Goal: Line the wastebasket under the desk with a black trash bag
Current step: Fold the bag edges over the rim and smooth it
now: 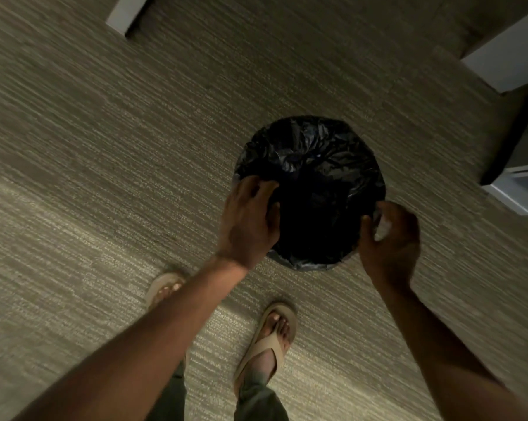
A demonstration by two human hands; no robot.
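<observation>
A round wastebasket stands on the carpet in front of my feet, wholly covered by a crinkled black trash bag (pixel 314 165) that drapes over its rim and dips into the dark inside. My left hand (pixel 247 220) rests on the rim at the near left, fingers curled over the bag's edge. My right hand (pixel 390 238) is at the near right rim, fingers closed on a fold of the bag; something pale shows in its grip.
Beige striped carpet (pixel 135 132) lies all around. White desk legs or panels stand at the top left (pixel 126 10) and right (pixel 505 62), with a dark and white piece of furniture (pixel 518 183) at the right edge. My sandalled feet (pixel 272 335) are just behind the basket.
</observation>
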